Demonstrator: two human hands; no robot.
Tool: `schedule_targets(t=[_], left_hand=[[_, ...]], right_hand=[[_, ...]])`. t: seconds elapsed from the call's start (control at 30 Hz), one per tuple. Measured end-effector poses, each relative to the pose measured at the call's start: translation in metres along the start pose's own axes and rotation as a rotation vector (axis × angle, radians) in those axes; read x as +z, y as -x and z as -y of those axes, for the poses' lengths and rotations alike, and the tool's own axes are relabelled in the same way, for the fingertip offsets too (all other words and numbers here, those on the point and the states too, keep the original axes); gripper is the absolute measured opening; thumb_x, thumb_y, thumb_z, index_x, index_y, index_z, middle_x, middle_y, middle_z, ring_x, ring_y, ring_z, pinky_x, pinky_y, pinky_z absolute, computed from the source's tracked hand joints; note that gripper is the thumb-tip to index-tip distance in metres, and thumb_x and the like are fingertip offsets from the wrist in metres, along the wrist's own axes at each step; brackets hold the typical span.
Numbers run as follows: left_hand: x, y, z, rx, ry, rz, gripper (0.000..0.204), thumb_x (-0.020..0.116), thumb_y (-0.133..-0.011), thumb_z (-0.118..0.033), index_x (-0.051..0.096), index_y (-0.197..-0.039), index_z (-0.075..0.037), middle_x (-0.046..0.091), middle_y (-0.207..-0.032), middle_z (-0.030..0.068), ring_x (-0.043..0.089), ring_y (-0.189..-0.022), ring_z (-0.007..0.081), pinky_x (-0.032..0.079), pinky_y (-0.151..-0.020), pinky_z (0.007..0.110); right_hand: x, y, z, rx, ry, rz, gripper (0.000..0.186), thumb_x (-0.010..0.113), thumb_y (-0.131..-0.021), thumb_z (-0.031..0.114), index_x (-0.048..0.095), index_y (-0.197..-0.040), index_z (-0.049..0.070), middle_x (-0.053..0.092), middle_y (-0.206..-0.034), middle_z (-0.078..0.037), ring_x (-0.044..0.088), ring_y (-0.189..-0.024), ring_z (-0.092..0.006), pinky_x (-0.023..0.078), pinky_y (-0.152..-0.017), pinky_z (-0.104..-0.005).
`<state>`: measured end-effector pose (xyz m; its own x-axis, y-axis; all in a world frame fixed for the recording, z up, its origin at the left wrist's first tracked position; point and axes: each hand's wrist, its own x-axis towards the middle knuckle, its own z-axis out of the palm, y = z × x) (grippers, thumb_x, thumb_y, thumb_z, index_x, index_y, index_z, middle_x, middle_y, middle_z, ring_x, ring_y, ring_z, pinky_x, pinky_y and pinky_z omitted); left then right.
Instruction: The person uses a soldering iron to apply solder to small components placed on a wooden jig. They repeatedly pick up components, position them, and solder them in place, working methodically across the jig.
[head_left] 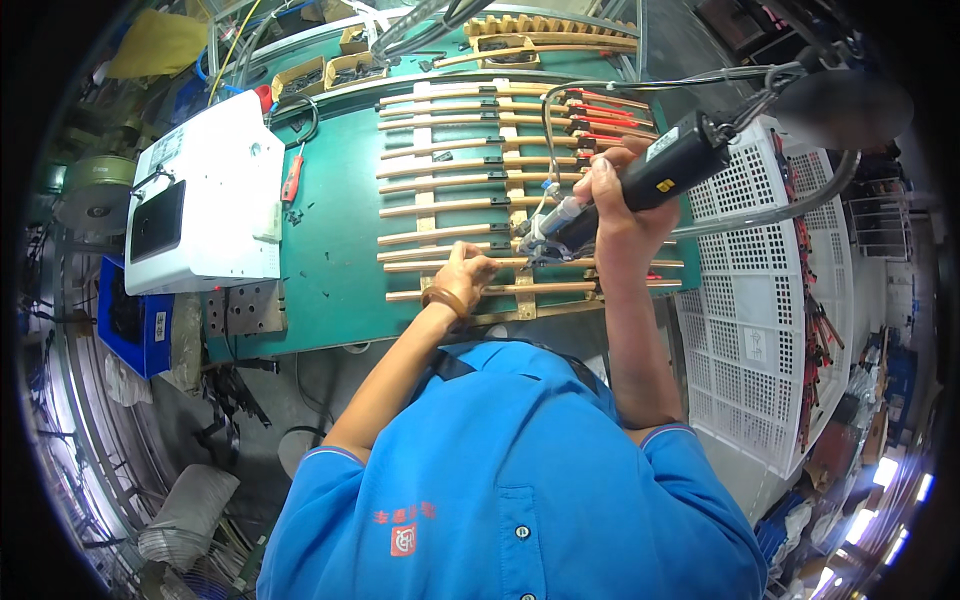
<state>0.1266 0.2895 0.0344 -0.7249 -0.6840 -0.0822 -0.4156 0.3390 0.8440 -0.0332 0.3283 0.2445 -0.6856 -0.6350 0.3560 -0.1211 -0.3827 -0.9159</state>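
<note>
My right hand [635, 195] is wrapped around a black power screwdriver [660, 165], its tip slanting down to the left over the rods. My left hand [462, 275] has its fingers pinched together on the near rods, just left of the tool's tip; what they hold is too small to make out. Several tan rods [440, 184] lie side by side across pale slotted supports [525, 300]. Small black clips [492, 160] sit along the rods, and red parts [610, 125] show at their right ends.
A white machine [205, 200] stands at the left of the green table [335, 240], beside a red-handled screwdriver [292, 180]. Cardboard boxes [300, 80] of black parts line the back. White crates [745, 330] stand right, a blue bin [135, 325] left. Cables and a hose [770, 218] run to the tool.
</note>
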Motion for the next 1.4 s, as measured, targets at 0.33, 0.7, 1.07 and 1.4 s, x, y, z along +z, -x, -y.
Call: schedule_targets(t=[0.33, 0.7, 1.07, 1.4], left_hand=[[0.018, -0.021, 0.012, 0.339, -0.330, -0.027, 0.021, 0.065, -0.079, -0.019, 0.059, -0.100, -0.017, 0.059, -0.091, 0.0056, 0.064, -0.076, 0.0296, 0.052, -0.060, 0.040], [0.022, -0.018, 0.002, 0.323, -0.342, -0.130, 0.017, 0.069, -0.078, -0.017, 0.066, -0.095, -0.017, 0.059, -0.097, 0.0036, 0.065, -0.076, 0.0253, 0.053, -0.058, 0.036], [0.027, -0.018, 0.010, 0.300, -0.275, -0.141, 0.014, 0.067, -0.080, -0.019, 0.067, -0.094, -0.017, 0.059, -0.097, 0.0034, 0.064, -0.075, 0.0262, 0.053, -0.058, 0.037], [0.027, -0.017, 0.010, 0.323, -0.312, -0.150, 0.014, 0.065, -0.083, -0.020, 0.065, -0.097, -0.018, 0.059, -0.097, 0.0046, 0.065, -0.073, 0.0267, 0.053, -0.056, 0.038]], right_hand=[[-0.002, 0.009, -0.028, -0.054, 0.027, -0.021, 0.032, 0.054, -0.084, -0.010, 0.042, -0.114, -0.004, 0.059, -0.081, -0.006, 0.060, -0.063, -0.0101, 0.052, -0.062, -0.0230], [0.000, 0.021, -0.044, -0.045, 0.031, -0.060, 0.038, 0.061, -0.080, -0.009, 0.044, -0.114, -0.003, 0.056, -0.087, -0.003, 0.056, -0.075, -0.0068, 0.052, -0.068, -0.0233], [0.002, 0.021, -0.048, -0.076, 0.068, -0.067, 0.040, 0.058, -0.082, -0.011, 0.043, -0.117, -0.001, 0.056, -0.087, -0.003, 0.055, -0.071, -0.0073, 0.051, -0.063, -0.0225], [0.005, 0.030, -0.057, -0.055, 0.105, -0.096, 0.030, 0.055, -0.083, -0.012, 0.044, -0.110, -0.001, 0.055, -0.084, -0.004, 0.057, -0.066, -0.0099, 0.051, -0.062, -0.0240]])
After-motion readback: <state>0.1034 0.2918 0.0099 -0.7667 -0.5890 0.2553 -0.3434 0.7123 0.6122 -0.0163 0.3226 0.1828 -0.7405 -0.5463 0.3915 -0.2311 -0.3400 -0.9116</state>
